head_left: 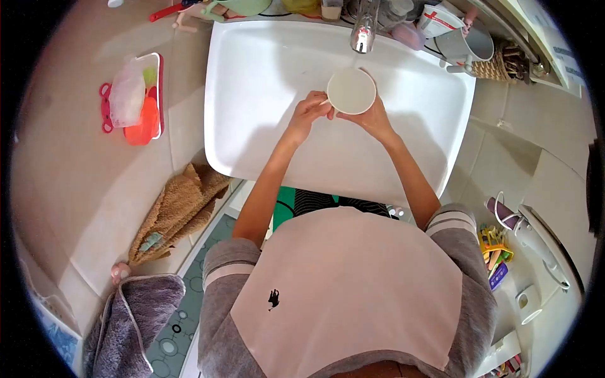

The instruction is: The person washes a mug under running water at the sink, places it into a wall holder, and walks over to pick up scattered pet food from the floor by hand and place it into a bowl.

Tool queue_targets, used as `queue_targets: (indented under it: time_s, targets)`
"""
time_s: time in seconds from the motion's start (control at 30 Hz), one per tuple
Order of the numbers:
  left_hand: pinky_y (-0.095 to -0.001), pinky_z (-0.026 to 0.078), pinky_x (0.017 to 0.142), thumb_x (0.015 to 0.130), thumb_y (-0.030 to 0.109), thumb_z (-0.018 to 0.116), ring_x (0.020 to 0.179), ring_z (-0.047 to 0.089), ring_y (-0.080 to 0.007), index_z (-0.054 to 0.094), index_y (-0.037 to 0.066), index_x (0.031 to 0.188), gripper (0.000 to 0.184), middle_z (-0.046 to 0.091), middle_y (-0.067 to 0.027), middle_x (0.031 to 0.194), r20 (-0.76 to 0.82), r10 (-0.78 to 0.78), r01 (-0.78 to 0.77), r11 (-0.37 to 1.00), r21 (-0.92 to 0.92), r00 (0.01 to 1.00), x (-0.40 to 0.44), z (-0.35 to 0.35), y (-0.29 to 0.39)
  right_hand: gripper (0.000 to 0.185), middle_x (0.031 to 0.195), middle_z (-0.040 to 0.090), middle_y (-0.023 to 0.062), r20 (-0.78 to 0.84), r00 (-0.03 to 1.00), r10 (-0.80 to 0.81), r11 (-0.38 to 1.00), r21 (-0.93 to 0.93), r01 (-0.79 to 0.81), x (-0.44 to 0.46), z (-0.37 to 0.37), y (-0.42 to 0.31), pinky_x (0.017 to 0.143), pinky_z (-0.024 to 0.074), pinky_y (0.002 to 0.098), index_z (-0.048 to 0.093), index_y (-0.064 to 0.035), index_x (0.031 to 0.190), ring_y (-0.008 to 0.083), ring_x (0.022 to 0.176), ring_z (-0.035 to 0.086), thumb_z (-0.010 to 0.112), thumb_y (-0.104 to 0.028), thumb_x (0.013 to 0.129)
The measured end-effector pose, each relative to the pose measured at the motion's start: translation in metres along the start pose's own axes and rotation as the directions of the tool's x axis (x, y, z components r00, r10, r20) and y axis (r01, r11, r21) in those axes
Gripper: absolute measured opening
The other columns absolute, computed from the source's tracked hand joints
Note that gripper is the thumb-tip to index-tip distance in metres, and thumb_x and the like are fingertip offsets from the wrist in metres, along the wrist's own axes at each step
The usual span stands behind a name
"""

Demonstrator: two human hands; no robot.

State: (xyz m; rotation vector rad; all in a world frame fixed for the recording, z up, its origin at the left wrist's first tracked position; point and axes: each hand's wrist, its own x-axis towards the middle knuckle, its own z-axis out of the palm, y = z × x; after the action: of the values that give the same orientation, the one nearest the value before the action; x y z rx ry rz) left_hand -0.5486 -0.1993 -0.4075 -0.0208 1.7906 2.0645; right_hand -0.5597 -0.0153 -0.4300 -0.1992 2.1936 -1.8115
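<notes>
I am holding a white cup (pixel 351 91) over the white sink (pixel 265 75), with its mouth facing up toward me; the inside is showing pale all over, and I cannot tell whether any liquid is sitting in it. My left hand (pixel 307 113) is gripping the handle (pixel 325 102) side with curled fingers, while my right hand (pixel 373 118) is cupping the opposite side, so both are clamping the cup between them. The faucet (pixel 363 31) is jutting over the basin just beyond the cup. Behind the sink, small containers (pixel 332 11) are crowding together, a grey mug (pixel 454 45) is standing near the right corner, and a woven basket (pixel 493 68) beside it is holding dark things too unclear to name. On my left, a red-edged rack (pixel 162 94) is holding a translucent pouch (pixel 128 94) and an orange-red thing (pixel 145 123); a brown towel (pixel 176 208) and a grey towel (pixel 138 315) are hanging nearer me
</notes>
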Motion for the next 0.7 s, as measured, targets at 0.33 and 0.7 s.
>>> queue_targets:
  time_s: [0.33,0.7]
  targets:
    - [-0.0386,0.037,0.052,0.082,0.032,0.051,0.054,0.046,-0.0315,0.046,-0.001,0.063,0.039,0.049,-0.0188,0.059,-0.201,0.015,0.175,0.431,0.885,0.98,0.023,-0.016,0.031,0.055,0.107,0.05,0.0033,0.601,0.676,0.426,0.173,0.679,-0.713,-0.014,0.081,0.001,0.087,0.0419,0.0353,0.04,-0.0091,0.115,0.0154,0.097,0.051,0.065,-0.037,0.075]
    - [-0.0327,0.038,0.071,0.066,0.012,0.06,0.075,0.051,-0.0167,0.058,0.01,0.073,0.007,0.058,0.0019,0.075,0.356,0.331,-0.413,0.119,0.903,0.874,-0.009,-0.01,0.027,0.055,0.126,0.039,0.0052,0.289,0.917,0.276,0.547,0.737,-0.397,-0.016,-0.005,0.005,0.083,0.0418,0.0363,0.028,-0.015,0.132,0.018,0.107,0.046,0.053,-0.013,0.083]
